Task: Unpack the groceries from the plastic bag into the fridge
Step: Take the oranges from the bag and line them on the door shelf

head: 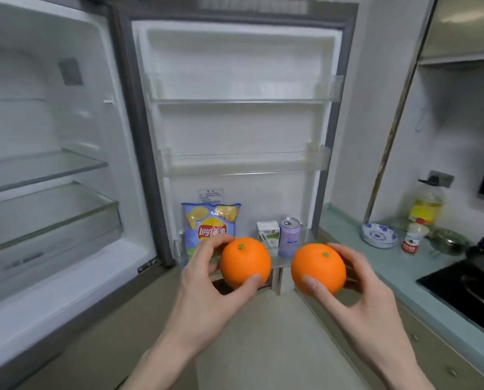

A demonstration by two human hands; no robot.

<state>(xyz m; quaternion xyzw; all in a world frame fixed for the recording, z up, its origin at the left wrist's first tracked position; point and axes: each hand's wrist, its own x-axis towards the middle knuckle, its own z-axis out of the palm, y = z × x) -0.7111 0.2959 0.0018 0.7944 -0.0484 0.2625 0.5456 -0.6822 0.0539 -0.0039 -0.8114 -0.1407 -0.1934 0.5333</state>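
Before the open fridge door (pixel 241 130), you hold two round orange fruits. Your left hand (pixel 204 288) has its grip closed around the left orange (pixel 245 261), thumb in front; your right hand (pixel 367 294) grips the right orange (pixel 318 268) likewise. Behind them, the lowest door bin holds a blue crisp bag (pixel 210 223), a small white-green carton (pixel 268 233) and a lilac can (pixel 289 235).

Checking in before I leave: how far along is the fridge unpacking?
Done: chips bag, milk carton and can stand in the bottom door shelf. In hand: left hand holds one orange, right hand another orange. Left: placing both; the bag is out of view.
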